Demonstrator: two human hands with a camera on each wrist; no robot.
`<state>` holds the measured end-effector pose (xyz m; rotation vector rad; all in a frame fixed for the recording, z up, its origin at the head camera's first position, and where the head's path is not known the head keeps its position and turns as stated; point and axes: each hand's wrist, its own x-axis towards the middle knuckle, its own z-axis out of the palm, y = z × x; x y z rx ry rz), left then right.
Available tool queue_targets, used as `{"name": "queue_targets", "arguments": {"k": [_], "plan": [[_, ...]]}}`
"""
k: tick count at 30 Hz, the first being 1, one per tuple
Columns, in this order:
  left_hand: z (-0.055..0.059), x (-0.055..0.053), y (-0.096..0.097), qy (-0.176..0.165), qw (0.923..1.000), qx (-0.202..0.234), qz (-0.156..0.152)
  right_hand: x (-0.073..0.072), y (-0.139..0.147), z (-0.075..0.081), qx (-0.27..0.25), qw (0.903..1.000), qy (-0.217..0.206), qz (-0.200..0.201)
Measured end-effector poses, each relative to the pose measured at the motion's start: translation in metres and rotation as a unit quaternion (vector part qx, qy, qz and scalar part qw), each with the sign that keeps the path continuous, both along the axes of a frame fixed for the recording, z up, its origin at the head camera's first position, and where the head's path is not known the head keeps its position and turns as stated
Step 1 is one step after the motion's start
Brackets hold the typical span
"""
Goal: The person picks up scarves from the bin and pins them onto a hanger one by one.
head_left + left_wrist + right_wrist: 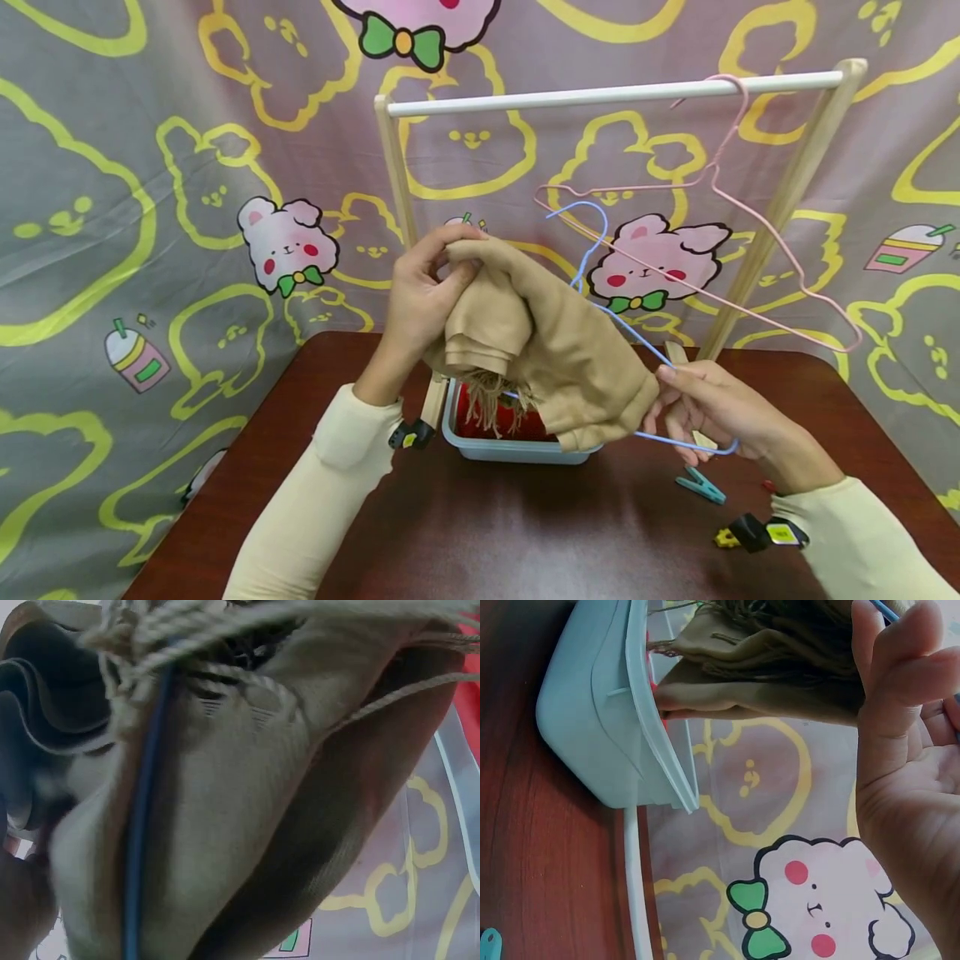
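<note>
A tan fringed scarf hangs in folds over a blue clothes hanger, held up above the table. My left hand grips the folded scarf at its upper left, thumb in front. At the hanger's right end, my right hand holds the hanger beside the scarf's edge. In the left wrist view the hanger's blue bar runs along the cloth, blurred. The right wrist view has the scarf's fringed side left of my curled fingers. The scarf hides part of the hanger.
A pink hanger hangs from the rack's white rail. Below the scarf stands a light blue basin with something red inside. A teal clothespin lies on the brown table. A patterned curtain hangs behind.
</note>
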<state>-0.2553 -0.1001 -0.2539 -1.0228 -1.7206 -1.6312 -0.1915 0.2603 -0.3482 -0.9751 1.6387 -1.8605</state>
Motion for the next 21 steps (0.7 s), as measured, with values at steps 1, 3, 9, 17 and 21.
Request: {"name": "queue_targets", "arguments": {"k": [1, 3, 9, 17, 21], "plan": [[0.0, -0.001, 0.0, 0.0, 1.0, -0.002, 0.001, 0.0, 0.0, 0.0, 0.0, 1.0, -0.001, 0.001], [-0.001, -0.002, 0.0, 0.006, 0.9999, -0.008, 0.008, 0.0, 0.0, 0.0, 0.0, 1.0, -0.002, -0.001], [-0.001, -0.003, 0.0, 0.02, 0.9989, -0.032, 0.027, -0.001, 0.0, 0.0, -0.003, 1.0, -0.009, 0.001], [0.006, 0.003, 0.0, 0.004, 0.9958, -0.074, 0.053, -0.001, 0.002, -0.001, 0.051, 0.9986, -0.003, -0.016], [0.008, 0.005, 0.001, -0.004, 0.9975, -0.062, 0.033, -0.002, 0.001, -0.003, 0.07, 0.9975, -0.005, -0.002]]}}
